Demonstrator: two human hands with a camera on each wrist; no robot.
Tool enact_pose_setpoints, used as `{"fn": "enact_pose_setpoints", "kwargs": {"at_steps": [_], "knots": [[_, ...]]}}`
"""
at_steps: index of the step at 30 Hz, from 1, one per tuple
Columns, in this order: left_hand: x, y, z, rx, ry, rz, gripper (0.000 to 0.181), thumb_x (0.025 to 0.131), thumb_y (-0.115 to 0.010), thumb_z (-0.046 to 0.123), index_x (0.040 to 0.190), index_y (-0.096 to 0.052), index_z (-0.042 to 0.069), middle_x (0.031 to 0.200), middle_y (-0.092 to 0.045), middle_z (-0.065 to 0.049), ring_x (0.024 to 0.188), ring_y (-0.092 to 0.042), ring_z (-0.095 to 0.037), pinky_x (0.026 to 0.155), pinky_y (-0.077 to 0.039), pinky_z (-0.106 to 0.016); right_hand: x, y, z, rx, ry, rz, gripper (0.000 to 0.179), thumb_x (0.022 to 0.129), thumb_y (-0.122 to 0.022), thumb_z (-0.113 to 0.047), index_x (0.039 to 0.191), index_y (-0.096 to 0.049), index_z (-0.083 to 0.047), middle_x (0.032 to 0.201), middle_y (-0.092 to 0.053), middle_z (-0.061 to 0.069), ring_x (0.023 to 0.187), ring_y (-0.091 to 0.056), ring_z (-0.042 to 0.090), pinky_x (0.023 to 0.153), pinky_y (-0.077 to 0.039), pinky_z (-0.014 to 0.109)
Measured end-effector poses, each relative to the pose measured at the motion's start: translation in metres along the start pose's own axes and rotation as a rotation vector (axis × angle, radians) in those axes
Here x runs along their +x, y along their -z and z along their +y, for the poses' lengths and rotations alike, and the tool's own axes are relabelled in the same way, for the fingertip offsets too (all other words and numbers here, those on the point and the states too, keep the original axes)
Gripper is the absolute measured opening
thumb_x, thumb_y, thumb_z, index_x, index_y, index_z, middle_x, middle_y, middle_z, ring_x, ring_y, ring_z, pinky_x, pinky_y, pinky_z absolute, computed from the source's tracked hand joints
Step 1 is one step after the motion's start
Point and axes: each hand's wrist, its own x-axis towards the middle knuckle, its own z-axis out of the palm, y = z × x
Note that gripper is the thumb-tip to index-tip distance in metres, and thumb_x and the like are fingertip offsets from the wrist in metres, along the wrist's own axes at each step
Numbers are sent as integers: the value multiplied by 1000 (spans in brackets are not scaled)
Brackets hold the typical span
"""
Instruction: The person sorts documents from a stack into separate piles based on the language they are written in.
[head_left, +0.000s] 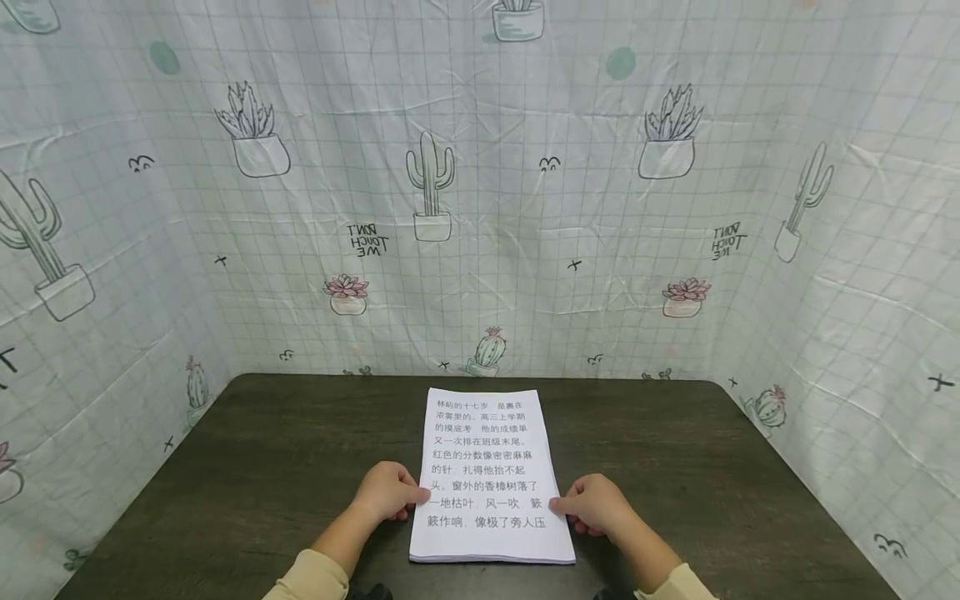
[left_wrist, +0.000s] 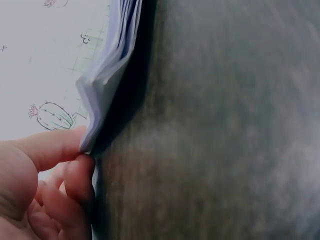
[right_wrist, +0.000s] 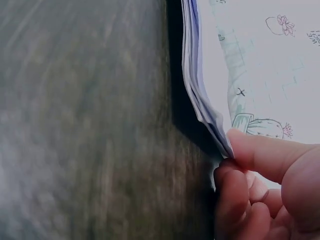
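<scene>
Left hand [head_left: 388,490] and right hand [head_left: 600,505] are both closed narrowly, and the lower part of each long edge of a stack of printed paper sheets [head_left: 487,543] is pinched between thumb and fingers. At each pinch the layered edges are seen bent, with slight gaps between some sheets. Large Chinese characters are printed on the top page. The stack is placed midway across the dark wood-grain tabletop [head_left: 300,442]. Behind it, a pale gridded cloth [head_left: 495,196] is patterned with potted cacti. Both forearms are partly covered by cream sleeves [head_left: 311,577].
</scene>
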Motion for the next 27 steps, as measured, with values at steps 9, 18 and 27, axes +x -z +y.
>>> {"fn": "enact_pose_setpoints", "kwargs": {"at_steps": [9, 18, 27], "knots": [[3, -2, -3, -113, 20, 25, 12, 78, -73, 8, 74, -66, -1, 58, -59, -3, 45, -54, -8, 42, -43, -18, 1, -4, -2, 39, 5, 28, 22, 82, -76, -17, 70, -64, -4, 58, -58, 2, 50, -55, 11, 45, -47, 22], [2, -3, -3, -165, 16, 70, 12, 79, -70, 7, 74, -68, -4, 53, -57, -2, 44, -51, -8, 42, -40, -17, 1, -7, -5, 74, 25, 58, 17, 83, -72, -13, 73, -64, -1, 62, -57, 3, 50, -54, 10, 47, -50, 21], [3, -2, -3, -190, -5, 122, 10, 79, -71, 6, 77, -68, -3, 57, -56, -1, 48, -50, -9, 45, -44, -19, -1, -8, -8, 91, 53, 79, 18, 84, -71, -13, 73, -65, 0, 62, -58, 4, 55, -57, 13, 48, -53, 26]]}}
